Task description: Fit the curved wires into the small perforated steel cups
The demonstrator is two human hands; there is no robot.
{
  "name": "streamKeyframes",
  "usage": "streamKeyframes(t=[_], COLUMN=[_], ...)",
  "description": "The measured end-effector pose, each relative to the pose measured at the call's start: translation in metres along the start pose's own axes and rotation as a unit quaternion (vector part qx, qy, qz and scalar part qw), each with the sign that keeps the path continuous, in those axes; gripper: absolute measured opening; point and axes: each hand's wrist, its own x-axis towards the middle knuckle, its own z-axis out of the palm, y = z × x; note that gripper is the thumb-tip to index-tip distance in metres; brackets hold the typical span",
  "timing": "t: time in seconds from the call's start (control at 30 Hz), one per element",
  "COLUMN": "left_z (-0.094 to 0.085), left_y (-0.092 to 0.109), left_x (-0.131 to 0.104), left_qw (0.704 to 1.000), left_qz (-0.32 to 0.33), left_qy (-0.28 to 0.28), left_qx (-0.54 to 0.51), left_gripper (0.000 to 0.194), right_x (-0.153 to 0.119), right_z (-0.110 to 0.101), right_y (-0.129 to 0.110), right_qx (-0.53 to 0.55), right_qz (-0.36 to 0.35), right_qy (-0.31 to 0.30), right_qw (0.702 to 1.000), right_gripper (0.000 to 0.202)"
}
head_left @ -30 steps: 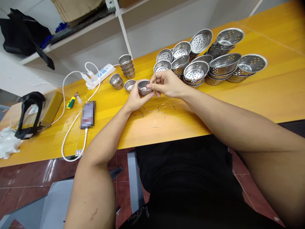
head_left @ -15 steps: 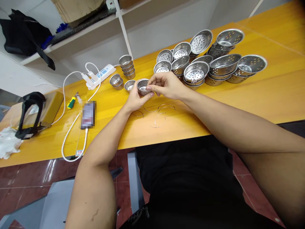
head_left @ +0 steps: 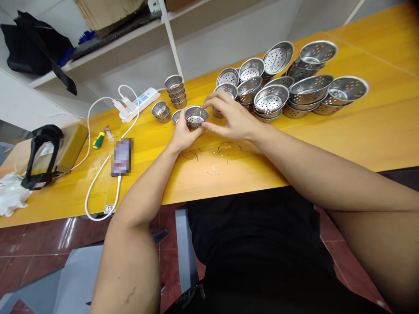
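The small holey metal cup (head_left: 196,117), left of the bigger cups (head_left: 271,100), is gripped by the curled left hand (head_left: 182,136); the right hand (head_left: 236,120) is half-open at its right rim, grip can't be told. Probably light, stiff, slick; best held by opposite walls.

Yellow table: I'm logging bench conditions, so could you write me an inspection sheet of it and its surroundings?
Surface: yellow wood-grain table, bearing metalware.
Job's things: small round perforated silver metal cup, in hand; thin curved metal wires on the table.
Clutter: larger perforated silver metal bowls, stacked; dark rectangular phone; green-and-yellow-handled tool.
Grips: left grip holds the cup; right grip at its rim, hold unclear.
Cables: white cables plugged into a rectangular white power strip; one in the phone.
Surroundings: white shelf with a black bag; grey chair below.
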Motion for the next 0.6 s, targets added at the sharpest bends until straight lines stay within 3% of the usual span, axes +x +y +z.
streamKeyframes(t=[0.23,0.4,0.6], left_z=[0.0007,-0.0001,-0.0007], left_y=[-0.0023,-0.0059,-0.0052], left_x=[0.0,0.0,0.0002], left_qw=[1.0,1.0,0.999], left_qz=[-0.018,-0.011,-0.014], left_qy=[-0.001,-0.014,-0.003], left_qx=[0.012,-0.007,-0.042], left_gripper=[0.115,0.114,0.112], right_x=[0.0012,0.0004,-0.0015], right_z=[-0.0006,0.0031,0.0076], right_y=[0.0017,0.0079,0.0069], right_qx=[-0.011,-0.022,-0.003], right_qz=[-0.009,-0.024,-0.001], right_qy=[0.0,-0.009,-0.011], right_qw=[1.0,0.999,1.0], right_gripper=[0.084,0.064,0.059])
